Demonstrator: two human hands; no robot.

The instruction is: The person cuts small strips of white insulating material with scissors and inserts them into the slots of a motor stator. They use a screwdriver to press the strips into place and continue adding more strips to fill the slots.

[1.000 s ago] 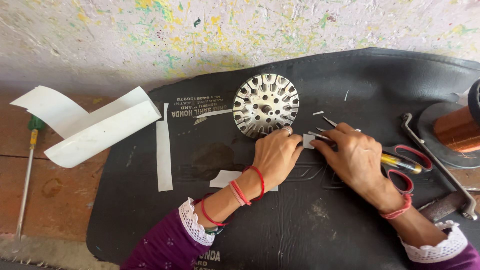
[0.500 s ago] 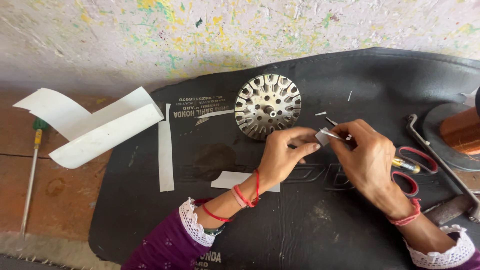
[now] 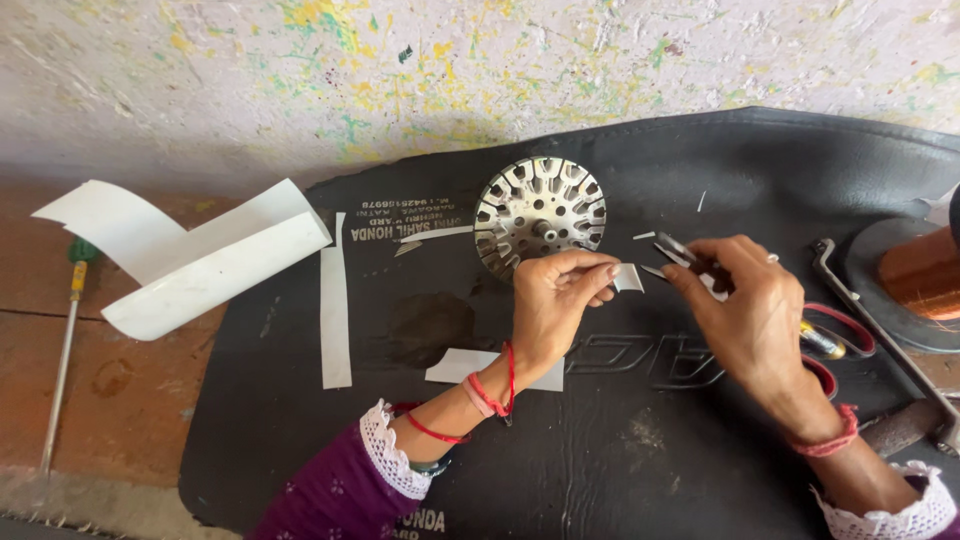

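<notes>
Over the black mat (image 3: 600, 470) the left hand (image 3: 555, 305) is raised, fingers pinched narrow on a small white paper slip (image 3: 628, 277) that sticks out at its 3 o'clock. The right hand (image 3: 745, 310) faces it from the right, closed around scissors (image 3: 690, 258) whose dark blades poke out toward 10 o'clock, their tips just beside the slip; whether blade meets paper I cannot tell. The red handle loops (image 3: 845, 335) show behind the right hand's wrist side.

At 12 o'clock from the left hand lies a round metal stator (image 3: 540, 212) with slots around its rim, flat on the mat. A white paper piece (image 3: 470, 365) lies at 7 o'clock from that hand, and a long paper strip (image 3: 335, 315) lies well off at 9 o'clock. Farther left, off the mat, curled white sheets (image 3: 190, 265) rest on the floor, with a screwdriver (image 3: 62, 350) beyond them. At the far right edge sits a copper wire spool (image 3: 925, 275), and a hammer (image 3: 880, 330) lies between it and the right hand.
</notes>
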